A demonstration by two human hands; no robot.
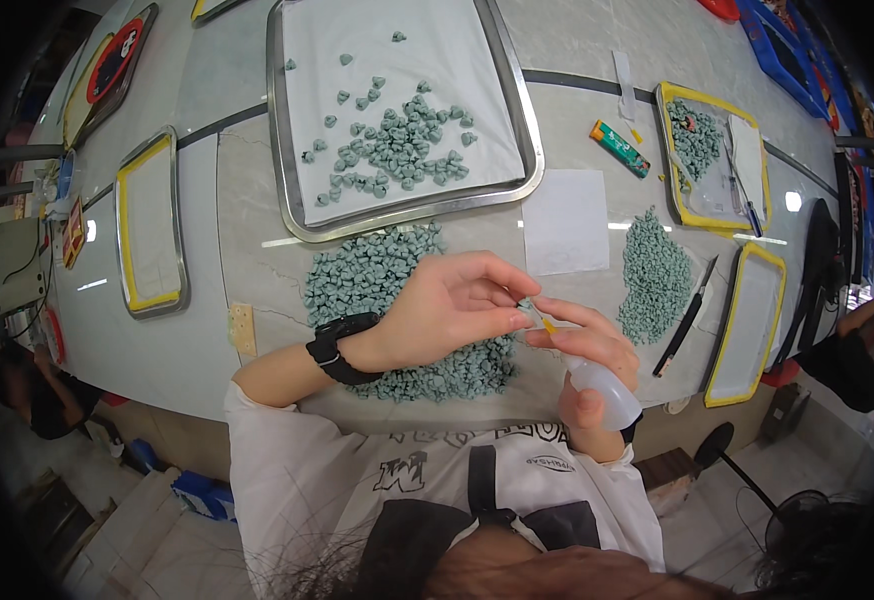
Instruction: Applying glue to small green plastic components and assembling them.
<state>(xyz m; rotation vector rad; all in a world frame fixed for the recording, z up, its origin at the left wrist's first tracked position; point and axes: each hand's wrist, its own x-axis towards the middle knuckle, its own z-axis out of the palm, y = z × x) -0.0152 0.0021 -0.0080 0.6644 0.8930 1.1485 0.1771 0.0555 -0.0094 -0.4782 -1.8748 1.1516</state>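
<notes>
Left hand: our left hand (447, 305) hovers above the table (227, 250), black smartwatch (340, 345) on the wrist; its fingers (502, 290) are pinched together on one small green piece (526, 304).
Right hand: our right hand (587, 345) is wrapped around a small white squeeze bottle (605, 392), fingers closed on its body, the orange nozzle (547, 324) aimed at the pinched piece and almost touching it.
Piece location: held in the air between the two hands, just right of the near heap.
Near heap: a loose heap of green pieces (377, 275) lies on the table under and behind our left hand.
Steel tray: a large steel tray (527, 130) lined with white paper sits behind the heap, with more green pieces scattered on it.
Right side: a second heap (654, 275) lies well right, beside a white paper sheet (565, 222) and a black tool (685, 320).
Side trays: yellow-rimmed trays (149, 225) stand at the left and right edges of the table.
</notes>
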